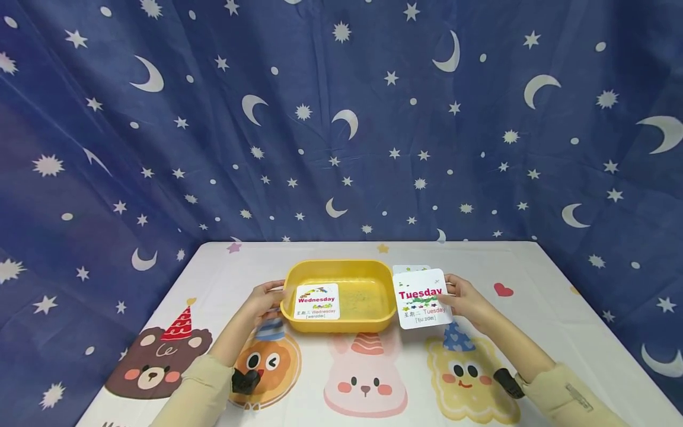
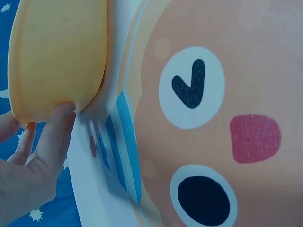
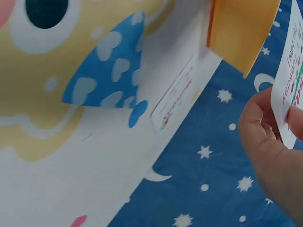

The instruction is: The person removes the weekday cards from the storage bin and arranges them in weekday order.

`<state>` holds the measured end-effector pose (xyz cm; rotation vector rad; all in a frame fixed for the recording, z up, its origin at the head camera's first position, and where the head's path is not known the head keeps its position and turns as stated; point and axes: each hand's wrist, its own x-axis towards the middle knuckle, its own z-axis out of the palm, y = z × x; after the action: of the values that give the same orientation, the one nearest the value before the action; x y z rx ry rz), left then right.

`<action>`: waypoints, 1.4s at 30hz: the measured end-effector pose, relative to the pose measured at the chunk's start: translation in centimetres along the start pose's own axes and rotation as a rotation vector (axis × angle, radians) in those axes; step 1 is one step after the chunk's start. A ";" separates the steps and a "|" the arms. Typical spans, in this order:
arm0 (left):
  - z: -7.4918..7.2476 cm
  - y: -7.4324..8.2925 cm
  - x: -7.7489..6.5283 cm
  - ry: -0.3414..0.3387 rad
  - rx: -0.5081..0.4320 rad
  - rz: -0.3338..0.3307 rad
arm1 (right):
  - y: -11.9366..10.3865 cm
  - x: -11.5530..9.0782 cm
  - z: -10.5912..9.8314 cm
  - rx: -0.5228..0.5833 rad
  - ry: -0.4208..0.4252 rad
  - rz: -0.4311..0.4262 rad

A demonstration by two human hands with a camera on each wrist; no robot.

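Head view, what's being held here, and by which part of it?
The right grip pinches the Tuesday flashcard by its right edge; the left grip holds the yellow basin by its left end.

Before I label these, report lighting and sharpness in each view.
Head: fairly even light, the Tuesday card legible; left wrist: bluish, dimmer light muting the yellow tray; right wrist: Tuesday lettering squeezed by the steep angle, the flat card too soft to read.

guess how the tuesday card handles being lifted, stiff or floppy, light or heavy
The Tuesday card is probably fairly stiff: gripped near one edge by the right hand, it shows no obvious sag. Its thin profile in the right wrist view suggests it's light.
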<state>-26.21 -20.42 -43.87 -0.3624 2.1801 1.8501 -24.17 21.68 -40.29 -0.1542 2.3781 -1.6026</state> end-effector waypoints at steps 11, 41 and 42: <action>0.1 -0.4 0.0 -0.005 0.000 0.007 | 2.0 0.2 -3.1 0.027 0.044 0.028; 0.1 -0.1 -0.1 -0.008 0.002 0.016 | 5.1 5.8 -7.5 -0.213 0.280 0.141; 0.1 -0.1 -0.1 -0.006 -0.001 0.018 | 5.2 6.0 -7.5 -0.227 0.290 0.141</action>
<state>-26.06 -20.35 -43.94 -0.3387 2.1860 1.8588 -31.69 29.01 -43.44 0.2126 2.7162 -1.3675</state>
